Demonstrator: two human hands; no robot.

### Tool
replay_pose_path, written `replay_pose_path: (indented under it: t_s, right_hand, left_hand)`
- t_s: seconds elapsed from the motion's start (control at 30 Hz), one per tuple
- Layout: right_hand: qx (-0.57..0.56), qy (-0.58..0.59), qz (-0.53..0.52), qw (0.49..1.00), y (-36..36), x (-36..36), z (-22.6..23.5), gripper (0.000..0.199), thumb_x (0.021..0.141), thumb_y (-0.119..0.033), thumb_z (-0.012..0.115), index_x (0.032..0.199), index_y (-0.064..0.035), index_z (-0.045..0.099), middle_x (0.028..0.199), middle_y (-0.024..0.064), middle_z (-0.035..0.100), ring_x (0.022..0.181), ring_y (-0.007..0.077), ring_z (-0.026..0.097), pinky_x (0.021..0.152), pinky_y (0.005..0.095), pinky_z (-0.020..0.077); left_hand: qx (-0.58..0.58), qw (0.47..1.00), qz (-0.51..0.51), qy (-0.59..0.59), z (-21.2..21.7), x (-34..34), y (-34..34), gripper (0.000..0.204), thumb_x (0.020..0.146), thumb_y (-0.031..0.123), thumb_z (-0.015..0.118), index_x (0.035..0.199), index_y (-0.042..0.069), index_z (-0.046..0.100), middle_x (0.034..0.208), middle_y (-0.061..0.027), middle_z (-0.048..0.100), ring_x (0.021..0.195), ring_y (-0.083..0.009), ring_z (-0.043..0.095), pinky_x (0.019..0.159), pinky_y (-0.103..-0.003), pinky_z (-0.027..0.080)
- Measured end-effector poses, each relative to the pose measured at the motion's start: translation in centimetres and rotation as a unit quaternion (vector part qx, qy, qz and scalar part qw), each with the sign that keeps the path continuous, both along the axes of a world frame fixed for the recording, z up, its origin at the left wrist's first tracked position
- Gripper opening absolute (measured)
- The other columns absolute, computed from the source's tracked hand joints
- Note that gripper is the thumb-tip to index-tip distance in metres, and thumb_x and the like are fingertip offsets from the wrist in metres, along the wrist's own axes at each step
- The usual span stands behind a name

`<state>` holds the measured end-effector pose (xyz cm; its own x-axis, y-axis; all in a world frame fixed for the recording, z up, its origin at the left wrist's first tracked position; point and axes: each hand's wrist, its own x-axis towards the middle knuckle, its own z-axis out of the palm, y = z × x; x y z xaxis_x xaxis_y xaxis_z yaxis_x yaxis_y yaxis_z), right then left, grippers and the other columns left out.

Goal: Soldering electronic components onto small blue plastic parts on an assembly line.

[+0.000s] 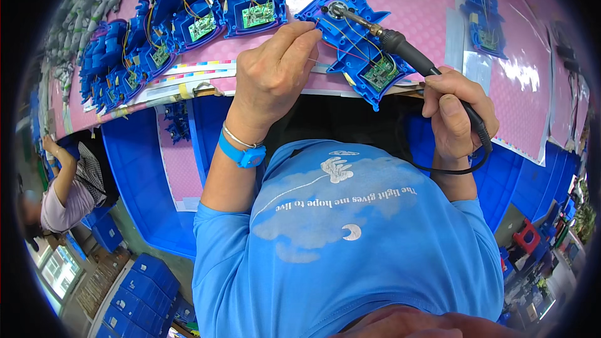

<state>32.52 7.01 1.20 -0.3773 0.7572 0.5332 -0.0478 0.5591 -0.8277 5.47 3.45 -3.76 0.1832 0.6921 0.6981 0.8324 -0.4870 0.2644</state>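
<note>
My right hand (pixel 456 112) gripped the soldering iron (pixel 400 44), tip on the round part at the top of the blue housing (pixel 354 40) at the table edge. My left hand (pixel 275 72) pinched the solder wire (pixel 316 61) beside it; best fed slowly, iron steady.

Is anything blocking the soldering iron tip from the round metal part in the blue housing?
Nothing visible does. The right hand holds the soldering iron, whose tip already sits at the round metal part in the blue housing. The left hand pinches a thin wire beside it, clear of the tip.
</note>
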Motion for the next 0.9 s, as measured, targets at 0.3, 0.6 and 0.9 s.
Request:
replay_pose_path:
  t_s: [0.3,0.6,0.9]
  right_hand:
    - [-0.015,0.017,-0.005,1.000,-0.2,1.1,-0.4,0.024,0.090,-0.011,0.064,0.101,0.0084,0.073,0.078,0.0146,0.070,0.058,0.0158,0.063,0.054,0.0281,0.0469]
    - [-0.018,0.003,0.005,1.000,-0.2,0.7,0.1,0.023,0.090,-0.012,0.065,0.100,0.0063,0.074,0.070,0.0112,0.067,0.057,0.0157,0.063,0.053,0.0283,0.0463]
    - [-0.003,-0.029,0.000,1.000,0.1,0.5,-0.2,0.020,0.089,-0.010,0.065,0.098,0.0050,0.075,0.076,0.0131,0.072,0.057,0.0153,0.065,0.054,0.0279,0.0490]
  left_hand:
    - [-0.003,0.999,-0.015,-0.035,1.6,0.8,0.4,0.032,0.074,0.000,0.082,0.104,0.006,0.075,0.097,-0.0064,0.072,0.072,-0.0188,0.072,0.058,-0.027,0.056]
    - [0.015,0.999,-0.049,0.008,1.3,1.2,1.5,0.026,0.076,0.001,0.080,0.101,0.004,0.073,0.096,-0.0065,0.072,0.073,-0.0199,0.072,0.058,-0.028,0.056]
    - [-0.003,0.999,-0.041,0.011,1.4,1.3,1.2,0.025,0.076,0.000,0.080,0.100,0.002,0.072,0.099,-0.0070,0.073,0.075,-0.0199,0.073,0.059,-0.029,0.057]
